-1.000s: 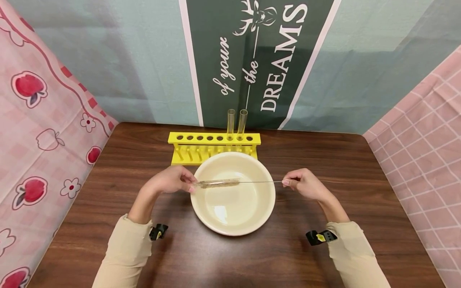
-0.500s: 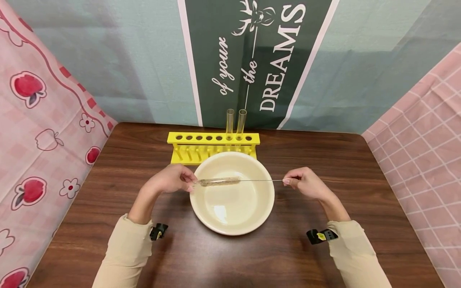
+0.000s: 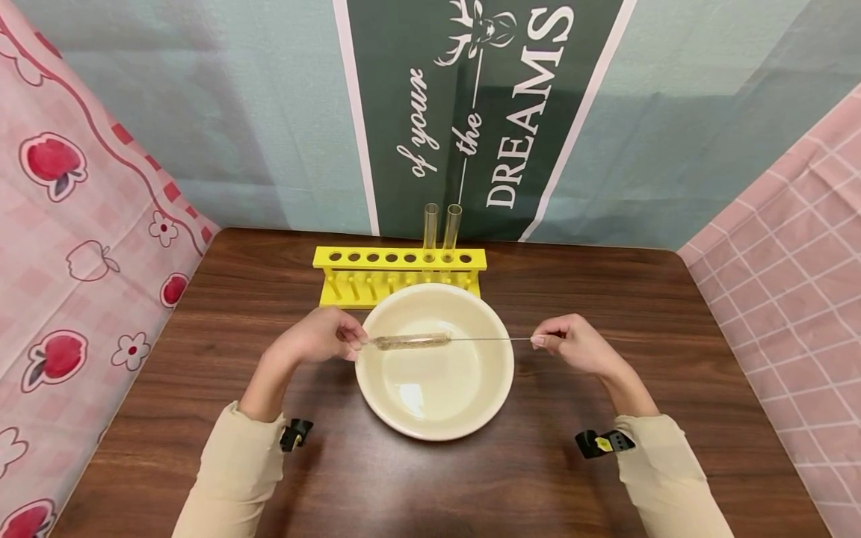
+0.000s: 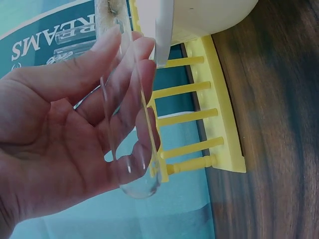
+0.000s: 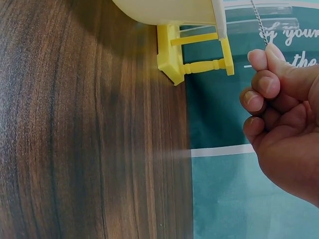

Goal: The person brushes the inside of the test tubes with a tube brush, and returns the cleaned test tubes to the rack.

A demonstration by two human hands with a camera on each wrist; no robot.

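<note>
My left hand (image 3: 323,336) pinches a clear glass test tube (image 4: 132,169) between thumb and fingers; its rounded end points back past the palm in the left wrist view. Inside the tube sits the bristled head of a test tube brush (image 3: 413,341). My right hand (image 3: 572,341) pinches the brush's thin twisted-wire handle (image 5: 259,22) between thumb and forefinger. Tube and brush lie nearly level above a cream basin (image 3: 437,418), the left hand at its left rim and the right hand beyond its right rim.
Behind the basin stands a yellow test tube rack (image 3: 383,259), partly hidden by it. Two clear test tubes (image 3: 451,228) stand upright toward the rack's right end. All rest on a dark wooden table (image 3: 430,493), with a printed cloth (image 3: 269,112) behind.
My right hand has shifted slightly to the right with the wire handle. The brush head sits marginally farther right, while the left hand stays nearly in place.
</note>
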